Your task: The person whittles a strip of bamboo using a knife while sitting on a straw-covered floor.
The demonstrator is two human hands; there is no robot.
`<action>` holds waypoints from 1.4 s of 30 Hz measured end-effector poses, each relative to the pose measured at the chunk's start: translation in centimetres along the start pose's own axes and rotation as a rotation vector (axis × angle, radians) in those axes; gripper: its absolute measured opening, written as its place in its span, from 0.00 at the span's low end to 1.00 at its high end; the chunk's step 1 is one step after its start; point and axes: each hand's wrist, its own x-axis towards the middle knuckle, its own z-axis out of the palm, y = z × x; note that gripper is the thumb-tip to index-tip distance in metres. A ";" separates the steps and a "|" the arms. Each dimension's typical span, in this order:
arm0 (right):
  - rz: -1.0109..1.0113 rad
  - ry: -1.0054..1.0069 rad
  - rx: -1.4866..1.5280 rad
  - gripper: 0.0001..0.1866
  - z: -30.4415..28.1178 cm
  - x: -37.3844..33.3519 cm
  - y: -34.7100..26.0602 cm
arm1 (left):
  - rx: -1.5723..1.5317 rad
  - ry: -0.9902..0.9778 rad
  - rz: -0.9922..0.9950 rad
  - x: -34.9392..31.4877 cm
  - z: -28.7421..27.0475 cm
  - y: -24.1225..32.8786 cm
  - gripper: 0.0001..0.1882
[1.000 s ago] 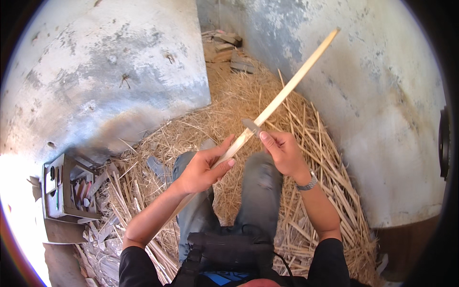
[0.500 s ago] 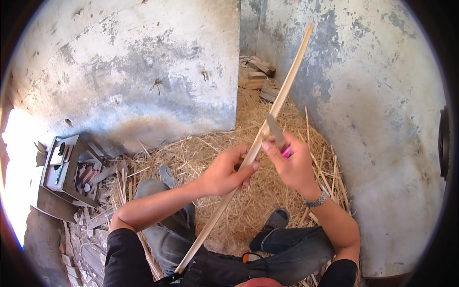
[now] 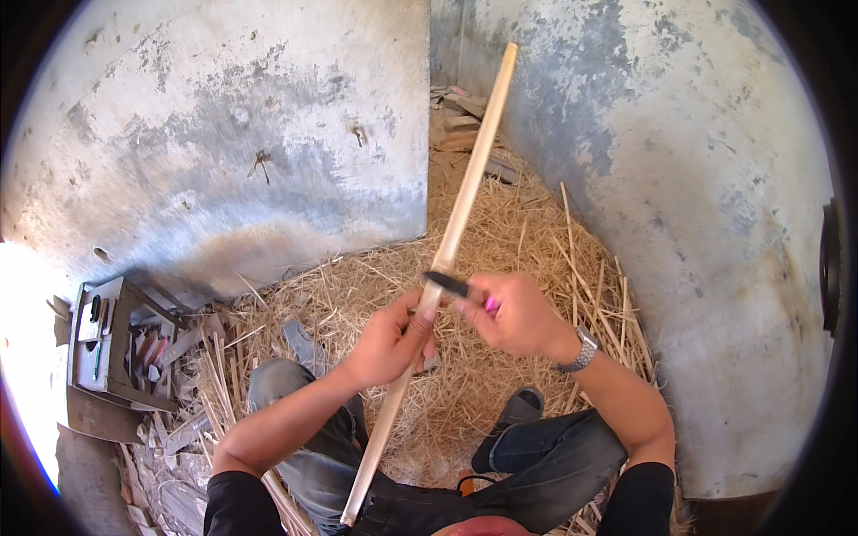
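Observation:
A long, pale wooden strip [image 3: 465, 196] slants from my lap up toward the far wall. My left hand [image 3: 393, 338] is wrapped round it near its middle, with the thumb on top. In my right hand [image 3: 520, 313] is a knife [image 3: 446, 284] with a dark blade and a bit of pink showing at the grip. The blade lies across the strip just beyond my left hand, at or very near its surface. My right fingers hide most of the handle.
Straw-like shavings [image 3: 447, 411] cover the floor between my legs. A small wooden stand [image 3: 112, 344] with tools sits at the left. Peeling walls [image 3: 223, 134] rise ahead and at the right, with wood blocks [image 3: 463, 121] in the gap. Thin sticks [image 3: 617, 313] lean at the right.
The strip has swung to a steeper angle, its far end moving left. My right hand has come nearer and left, and the knife blade has turned to lie across the strip.

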 end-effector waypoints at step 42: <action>-0.042 0.242 0.214 0.18 1.5 1.2 1.8 | -0.267 -0.212 0.091 0.3 -2.0 -0.4 0.31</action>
